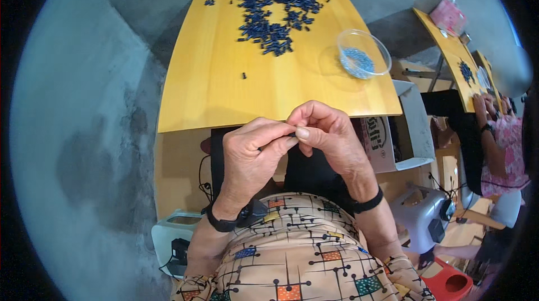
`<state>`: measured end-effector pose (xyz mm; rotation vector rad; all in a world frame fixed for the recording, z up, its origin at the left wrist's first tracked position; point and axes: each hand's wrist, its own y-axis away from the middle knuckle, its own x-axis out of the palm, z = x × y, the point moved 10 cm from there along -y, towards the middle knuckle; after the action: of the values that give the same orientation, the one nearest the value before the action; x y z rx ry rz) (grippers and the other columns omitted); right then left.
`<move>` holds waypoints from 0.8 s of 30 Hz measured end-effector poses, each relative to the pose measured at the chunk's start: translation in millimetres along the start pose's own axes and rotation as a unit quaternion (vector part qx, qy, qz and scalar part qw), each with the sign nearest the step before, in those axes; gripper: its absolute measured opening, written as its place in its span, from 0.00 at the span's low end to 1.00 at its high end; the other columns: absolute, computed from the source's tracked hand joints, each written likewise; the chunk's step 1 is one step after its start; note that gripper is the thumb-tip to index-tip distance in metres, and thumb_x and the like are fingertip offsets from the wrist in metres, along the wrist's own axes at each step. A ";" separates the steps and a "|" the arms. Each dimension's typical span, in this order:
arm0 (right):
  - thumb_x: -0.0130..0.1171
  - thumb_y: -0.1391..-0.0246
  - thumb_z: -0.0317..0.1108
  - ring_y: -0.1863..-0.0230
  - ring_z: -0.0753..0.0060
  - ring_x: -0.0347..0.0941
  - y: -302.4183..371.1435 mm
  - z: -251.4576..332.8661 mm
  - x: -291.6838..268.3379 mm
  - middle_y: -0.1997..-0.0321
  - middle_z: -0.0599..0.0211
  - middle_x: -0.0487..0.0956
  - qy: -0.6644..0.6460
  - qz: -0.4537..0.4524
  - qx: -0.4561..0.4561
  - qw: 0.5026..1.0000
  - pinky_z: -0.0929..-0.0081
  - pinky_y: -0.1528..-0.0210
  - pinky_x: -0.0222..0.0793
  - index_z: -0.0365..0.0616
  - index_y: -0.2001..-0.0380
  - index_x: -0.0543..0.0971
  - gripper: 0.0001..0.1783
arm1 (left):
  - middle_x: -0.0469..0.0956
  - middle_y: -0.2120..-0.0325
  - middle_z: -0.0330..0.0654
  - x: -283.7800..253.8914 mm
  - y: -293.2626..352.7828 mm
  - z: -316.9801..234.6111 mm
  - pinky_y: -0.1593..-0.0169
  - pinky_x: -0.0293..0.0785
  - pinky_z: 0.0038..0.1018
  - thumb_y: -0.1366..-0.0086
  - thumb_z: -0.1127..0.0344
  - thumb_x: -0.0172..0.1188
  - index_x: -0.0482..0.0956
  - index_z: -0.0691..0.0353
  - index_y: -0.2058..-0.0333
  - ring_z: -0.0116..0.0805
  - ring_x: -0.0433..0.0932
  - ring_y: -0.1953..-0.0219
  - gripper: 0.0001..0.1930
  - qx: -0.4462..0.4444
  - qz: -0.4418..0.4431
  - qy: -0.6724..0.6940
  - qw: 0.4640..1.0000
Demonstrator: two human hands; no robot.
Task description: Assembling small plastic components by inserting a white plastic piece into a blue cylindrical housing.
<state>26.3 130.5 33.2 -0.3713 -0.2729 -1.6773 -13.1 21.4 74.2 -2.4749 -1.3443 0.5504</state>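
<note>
My left hand (251, 152) and my right hand (334, 139) meet fingertip to fingertip just off the near edge of the yellow table (224, 96). Pinched between them is a small dark piece (292, 134), mostly covered by the fingers; its exact kind cannot be made out. Farther back on the tabletop lies a spread pile of short dark-blue cylindrical pieces (272, 37). One such loose piece (244, 76) sits apart, nearer to me. At the table's right stands a round clear plastic tub (382, 60) with many small shiny pale-blue bits (357, 63) inside.
An open cardboard box (418, 127) stands beside the table's right near corner. Stools flank me: pale green (160, 239) at left, grey (415, 211) and red (452, 284) at right. On the far right another person (502, 155) works at a second table (449, 60). A wall rises at left.
</note>
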 end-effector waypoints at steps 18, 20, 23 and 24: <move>0.50 0.41 0.36 0.76 0.83 0.68 -46.4 -30.3 47.1 0.76 0.73 0.72 -0.089 0.051 0.101 0.990 0.83 0.74 0.67 0.39 0.59 0.74 0.12 | 0.78 0.73 0.41 -57.8 -5.5 39.3 0.67 0.75 0.18 0.46 0.78 0.61 0.79 0.70 0.67 0.24 0.77 0.72 0.07 -0.034 -0.089 0.103 0.990; 0.51 0.42 0.34 0.76 0.83 0.68 -46.2 -28.3 45.8 0.75 0.73 0.73 -0.058 0.047 0.088 0.993 0.83 0.74 0.68 0.39 0.59 0.74 0.12 | 0.78 0.73 0.41 -58.0 -4.4 40.3 0.67 0.75 0.17 0.46 0.78 0.61 0.79 0.70 0.67 0.24 0.77 0.72 0.07 -0.033 -0.091 0.103 0.990; 0.51 0.42 0.33 0.76 0.84 0.69 -45.7 -28.7 47.1 0.75 0.72 0.74 -0.071 0.045 0.095 0.992 0.84 0.73 0.68 0.38 0.59 0.74 0.11 | 0.78 0.73 0.41 -58.5 -3.5 37.5 0.68 0.75 0.17 0.46 0.78 0.61 0.79 0.70 0.67 0.24 0.77 0.72 0.07 -0.028 -0.091 0.093 0.991; 0.51 0.42 0.33 0.76 0.84 0.69 -45.5 -29.7 46.8 0.75 0.72 0.74 -0.071 0.045 0.096 0.992 0.84 0.73 0.68 0.38 0.59 0.74 0.11 | 0.78 0.73 0.41 -59.0 -3.5 35.5 0.68 0.74 0.17 0.46 0.78 0.61 0.79 0.70 0.67 0.24 0.76 0.73 0.07 -0.024 -0.092 0.083 0.992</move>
<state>-26.6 82.7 25.9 -0.3547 -0.5122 -1.5244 -61.0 -24.6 55.8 -2.3413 -1.5113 0.2679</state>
